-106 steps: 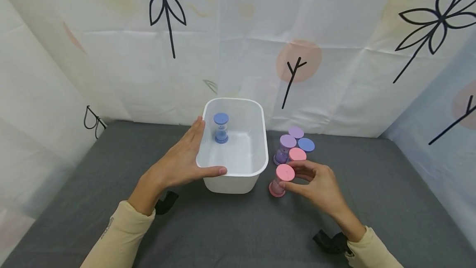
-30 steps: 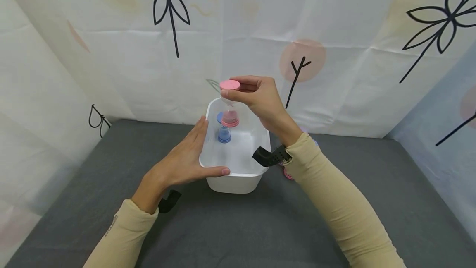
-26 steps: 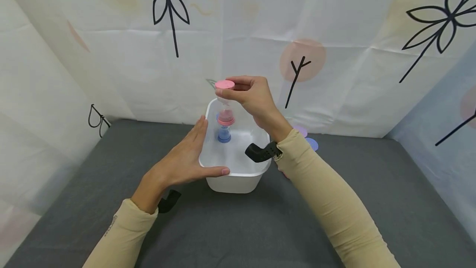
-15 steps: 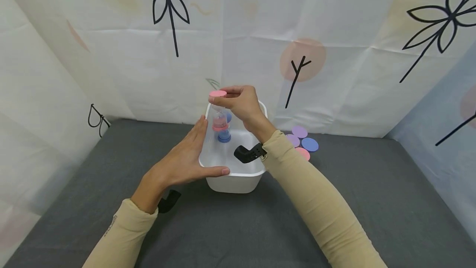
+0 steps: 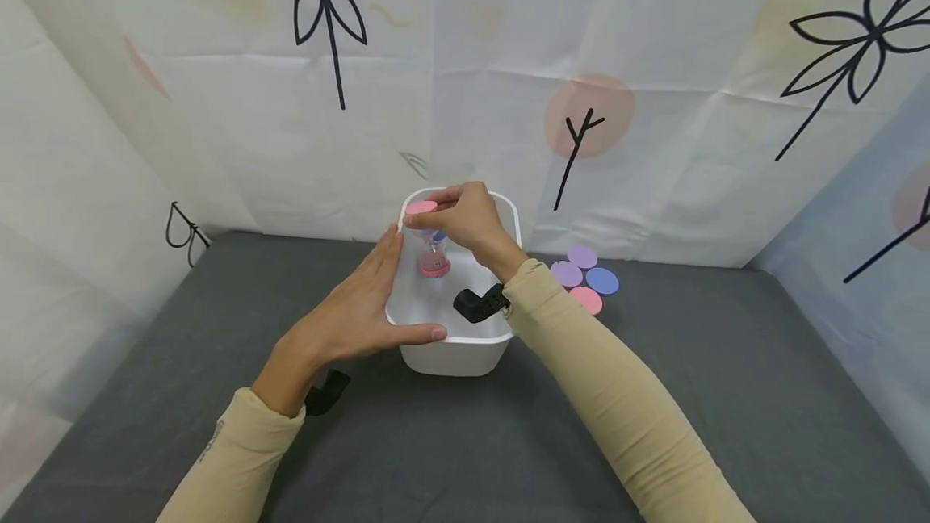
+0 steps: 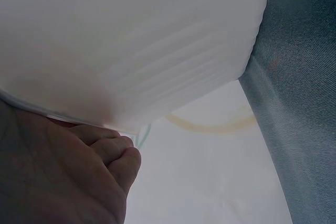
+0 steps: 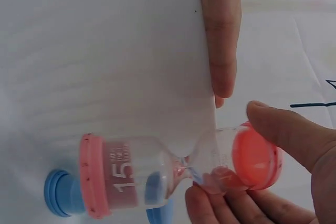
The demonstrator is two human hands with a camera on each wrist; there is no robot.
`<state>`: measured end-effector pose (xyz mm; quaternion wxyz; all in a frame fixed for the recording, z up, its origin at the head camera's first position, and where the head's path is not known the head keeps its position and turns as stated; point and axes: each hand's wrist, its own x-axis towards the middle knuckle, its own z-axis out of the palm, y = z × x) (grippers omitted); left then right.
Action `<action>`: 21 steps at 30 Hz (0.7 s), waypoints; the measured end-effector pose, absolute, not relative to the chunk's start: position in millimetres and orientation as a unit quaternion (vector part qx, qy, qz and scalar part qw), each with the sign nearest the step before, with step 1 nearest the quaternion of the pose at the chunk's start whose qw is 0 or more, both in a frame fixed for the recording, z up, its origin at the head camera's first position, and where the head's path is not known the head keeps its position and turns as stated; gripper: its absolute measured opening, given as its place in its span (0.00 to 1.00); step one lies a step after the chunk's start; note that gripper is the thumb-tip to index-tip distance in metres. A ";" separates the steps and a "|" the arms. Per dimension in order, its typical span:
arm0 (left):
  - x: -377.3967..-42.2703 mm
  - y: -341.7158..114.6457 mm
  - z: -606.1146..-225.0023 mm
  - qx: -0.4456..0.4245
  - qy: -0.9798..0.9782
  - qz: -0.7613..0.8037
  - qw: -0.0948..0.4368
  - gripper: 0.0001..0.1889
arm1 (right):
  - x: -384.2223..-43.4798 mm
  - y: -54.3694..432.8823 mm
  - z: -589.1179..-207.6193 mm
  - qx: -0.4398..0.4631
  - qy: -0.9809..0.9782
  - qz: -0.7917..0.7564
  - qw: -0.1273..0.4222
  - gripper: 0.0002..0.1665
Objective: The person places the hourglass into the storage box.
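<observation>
Pink hourglass (image 7: 121, 176) (in the right grip (image 5: 471, 220)) partly hides a blue hourglass (image 7: 62, 192).

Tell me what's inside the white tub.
Inside the tub: a blue timer and the lower part of a pink timer held by the right grip. In the head view, the pink timer hides most of the blue; the right grip covers some interior.

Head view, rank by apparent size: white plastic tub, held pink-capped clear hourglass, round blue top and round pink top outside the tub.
White plastic tub
Pink-capped clear hourglass
Round blue top and round pink top: too alike to rank
</observation>
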<state>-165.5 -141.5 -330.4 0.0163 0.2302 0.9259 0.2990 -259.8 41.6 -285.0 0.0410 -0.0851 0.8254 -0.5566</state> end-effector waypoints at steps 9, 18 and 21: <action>-164.4 -141.2 -330.4 0.228 0.925 0.302 0.018 0.71 | -259.6 44.4 -289.7 -0.116 0.869 -0.475 0.080 0.17; -163.4 -141.7 -330.6 0.224 0.928 0.298 0.022 0.70 | -259.6 44.3 -291.3 -0.125 0.898 -0.406 0.112 0.16; -163.5 -141.7 -330.2 0.225 0.928 0.297 0.022 0.70 | -260.3 44.0 -292.9 -0.131 0.904 -0.391 0.115 0.17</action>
